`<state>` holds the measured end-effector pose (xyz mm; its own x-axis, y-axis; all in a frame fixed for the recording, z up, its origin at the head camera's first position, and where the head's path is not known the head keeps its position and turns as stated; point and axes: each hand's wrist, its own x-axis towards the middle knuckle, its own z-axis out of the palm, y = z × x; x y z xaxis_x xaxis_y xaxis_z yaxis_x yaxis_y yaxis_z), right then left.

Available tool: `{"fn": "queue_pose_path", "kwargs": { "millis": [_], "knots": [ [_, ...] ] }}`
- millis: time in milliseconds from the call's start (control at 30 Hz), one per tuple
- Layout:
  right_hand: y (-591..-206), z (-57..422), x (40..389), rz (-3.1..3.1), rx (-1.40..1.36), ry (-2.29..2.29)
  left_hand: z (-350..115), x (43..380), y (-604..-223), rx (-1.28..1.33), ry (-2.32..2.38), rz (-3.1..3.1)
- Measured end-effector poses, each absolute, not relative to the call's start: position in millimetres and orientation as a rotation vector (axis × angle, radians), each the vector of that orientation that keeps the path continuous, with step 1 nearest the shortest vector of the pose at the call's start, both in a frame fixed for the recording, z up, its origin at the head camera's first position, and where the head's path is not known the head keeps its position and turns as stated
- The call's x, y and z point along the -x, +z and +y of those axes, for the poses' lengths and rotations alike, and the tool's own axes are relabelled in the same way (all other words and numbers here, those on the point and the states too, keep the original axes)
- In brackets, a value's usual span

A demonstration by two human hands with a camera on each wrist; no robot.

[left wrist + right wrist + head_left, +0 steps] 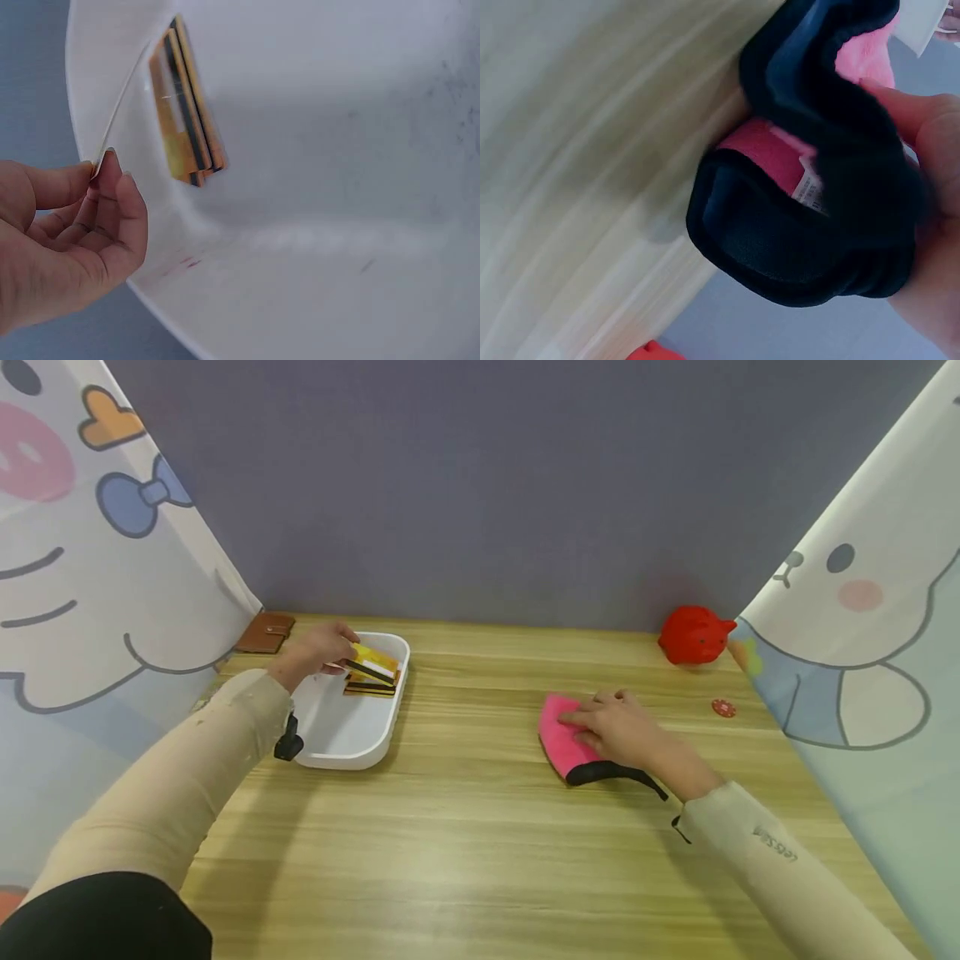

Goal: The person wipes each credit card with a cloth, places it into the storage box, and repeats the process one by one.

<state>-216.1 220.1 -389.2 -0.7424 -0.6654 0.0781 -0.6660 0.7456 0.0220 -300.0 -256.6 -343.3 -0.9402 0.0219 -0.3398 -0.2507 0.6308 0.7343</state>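
Note:
My left hand (pixel 324 647) pinches a yellow card (pixel 375 660) between thumb and fingers over a white tray (pixel 351 762). In the left wrist view that card (pixel 124 97) shows edge-on, tilted by the tray wall. Beneath it, a small stack of yellow-and-black cards (pixel 184 105) lies against the tray's inner side. To the right, my right hand (pixel 618 727) holds a pink plush cloth piece (pixel 558 735), fingers over its upper side. Curved black trim (pixel 742 225) and a white tag (pixel 808 184) show on it in the right wrist view; most of my fingers are hidden there.
A brown wallet (pixel 264 632) lies behind the tray at the back left. At the back right sits a red piggy bank (pixel 693 635), with a red chip (pixel 723 707) in front of it. A grey panel (pixel 480 493) closes off the wooden table's back.

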Motion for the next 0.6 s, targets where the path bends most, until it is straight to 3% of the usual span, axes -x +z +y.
{"fn": "queue_pose_path", "kwargs": {
  "millis": [600],
  "knots": [
    [-400, 217, 198, -2.745, -1.114, -0.254, -254, 301, -348, 0.306, 1.080, 2.415]
  ]
}}
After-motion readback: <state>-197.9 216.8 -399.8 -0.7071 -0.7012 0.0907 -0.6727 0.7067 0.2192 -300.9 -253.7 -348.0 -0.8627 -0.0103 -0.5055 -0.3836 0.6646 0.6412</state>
